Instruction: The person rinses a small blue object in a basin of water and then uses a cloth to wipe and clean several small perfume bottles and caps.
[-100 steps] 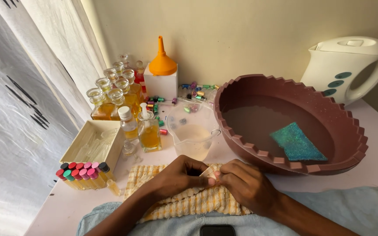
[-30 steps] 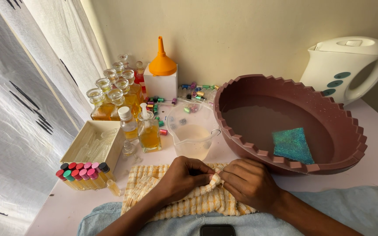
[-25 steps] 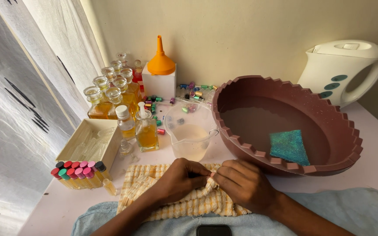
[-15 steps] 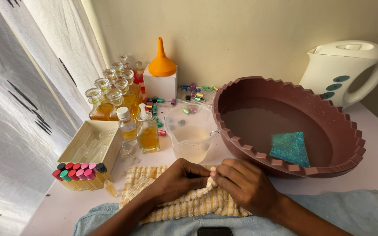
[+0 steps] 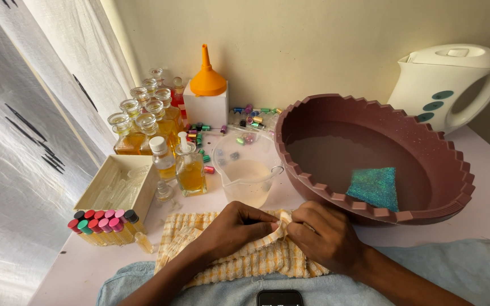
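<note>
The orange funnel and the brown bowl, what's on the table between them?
In the head view, little coloured caps lie scattered along the wall between the orange funnel and the brown bowl.

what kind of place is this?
Probably a home table used for decanting perfume oils, not a lab. Clues: stoppered glass bottles of amber liquid, an orange funnel, capped vials, plus a household kettle and a curtain.

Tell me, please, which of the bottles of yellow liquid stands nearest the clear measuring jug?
The square bottle with the white pump top, just left of the jug. The white-capped bottle stands further left, and the glass-stoppered bottles stand behind.
</note>
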